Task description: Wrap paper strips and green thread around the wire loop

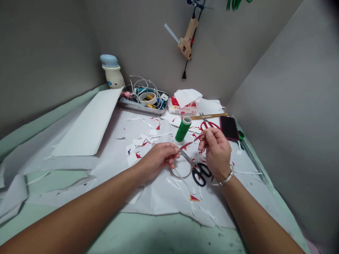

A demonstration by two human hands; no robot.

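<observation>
A narrow red strip (187,145) with pale edges is stretched between my two hands, a little above the table. My left hand (161,155) pinches its lower left end between thumb and fingers. At the upper right end, my right hand (215,148) pinches it too, partly hiding that tip. Just behind the strip stands a spool of green thread (182,129). Black-handled scissors (199,173) lie below the strip, between the hands. A thin ring (182,177) lies beside the scissors, partly covered by my left hand.
White paper (156,201) with scattered red and white scraps covers the green table. Behind are a metal tray (143,107) of supplies, a tissue pack (182,107), a wooden ruler (209,116), red-handled scissors (212,124) and a phone (229,128). A glue gun (188,38) hangs on the wall.
</observation>
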